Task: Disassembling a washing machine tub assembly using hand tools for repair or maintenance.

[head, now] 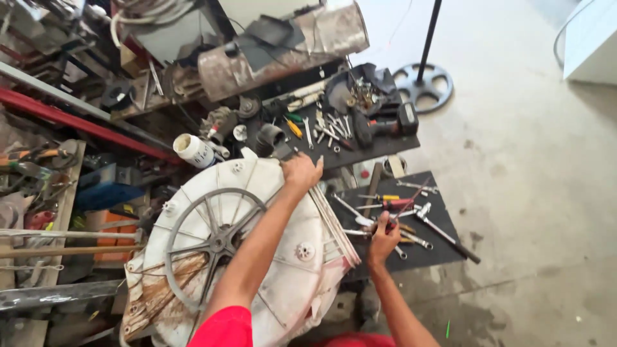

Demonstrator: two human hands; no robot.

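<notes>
Washer tub [283,270] left of the low tool board [443,241], upper tool table [385,144] behind both.

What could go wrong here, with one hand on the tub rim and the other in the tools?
The white drum tub stands tilted, steadied only by the left hand at its rim; it may tip or roll. The right hand reaches among loose tools on the black mat and may knock some off.

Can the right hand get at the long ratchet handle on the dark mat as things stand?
Probably yes. The right hand is already on the dark mat among the tools, and the ratchet handle lies uncovered just beside it.
</notes>
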